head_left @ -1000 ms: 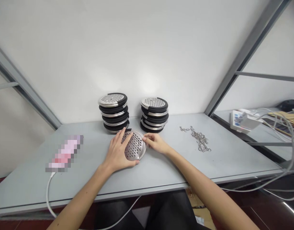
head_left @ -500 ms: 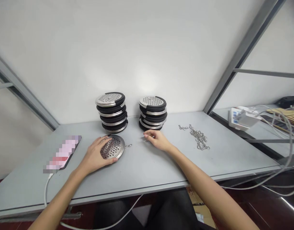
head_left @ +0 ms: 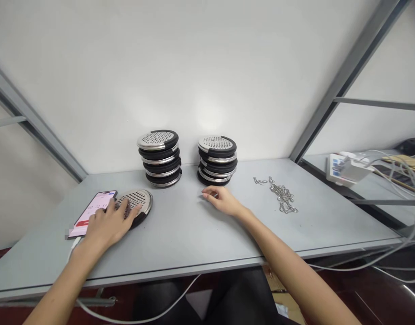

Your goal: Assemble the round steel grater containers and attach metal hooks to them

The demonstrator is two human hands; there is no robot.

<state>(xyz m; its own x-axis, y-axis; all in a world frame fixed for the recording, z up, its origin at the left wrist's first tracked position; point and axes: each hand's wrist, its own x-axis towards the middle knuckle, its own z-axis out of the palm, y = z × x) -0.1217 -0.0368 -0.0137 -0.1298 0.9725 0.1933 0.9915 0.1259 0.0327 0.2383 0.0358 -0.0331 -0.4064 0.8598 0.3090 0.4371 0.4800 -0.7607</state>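
My left hand lies over a round perforated metal disc with a part-black rim. Its fingers are spread across the holes, and the disc's left part is hidden beneath them. Just left of it is a phone with a lit screen. My right hand rests on the table with loosely curled fingers, thumb and forefinger slightly apart; I see nothing held in it. Behind the hands stand a left stack of similar discs and a right stack. A pile of small metal chains lies to the right.
The grey table meets a white wall at the back. Metal frame bars slant up at the right. A power strip with white cables sits beyond them. Another cable runs from the phone over the front edge.
My left hand and the disc have moved left, up against the phone. The small chain at the disc's right edge no longer shows. My right hand has stayed nearly still.
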